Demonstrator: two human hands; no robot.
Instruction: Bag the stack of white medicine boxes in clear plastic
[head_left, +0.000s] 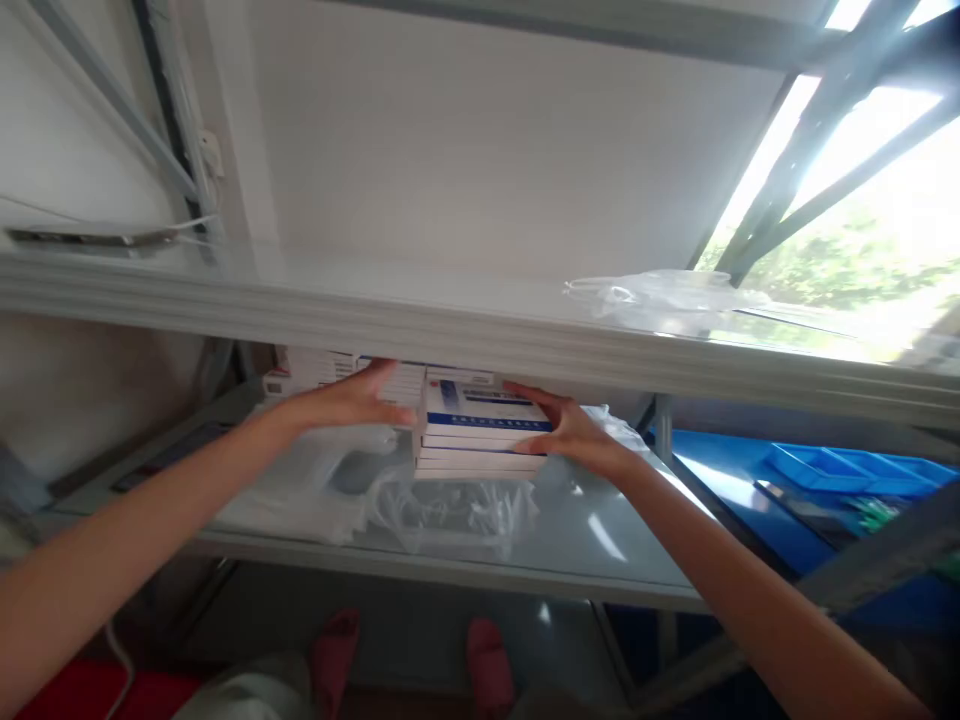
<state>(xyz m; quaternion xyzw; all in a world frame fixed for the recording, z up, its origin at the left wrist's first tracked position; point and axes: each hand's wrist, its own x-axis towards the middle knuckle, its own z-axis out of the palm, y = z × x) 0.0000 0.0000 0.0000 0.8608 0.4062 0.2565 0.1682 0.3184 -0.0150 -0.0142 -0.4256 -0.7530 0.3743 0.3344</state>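
On the lower shelf is a stack of flat white boxes with blue bands and a printed label on the top one. My right hand grips the right end of this stack, its thumb across the front and a finger over the top. My left hand is at the stack's left side with fingers spread, its fingertips close to the boxes' edge and nothing held in it. Behind it more white boxes stand further back, partly hidden by the upper shelf's edge. Crumpled clear plastic lies in front of and beneath the stack.
Above the hands runs the upper shelf's thick front edge, with a clear plastic bag on top. A blue compartment tray sits at the right, past a metal post. Pink slippers show below the lower shelf.
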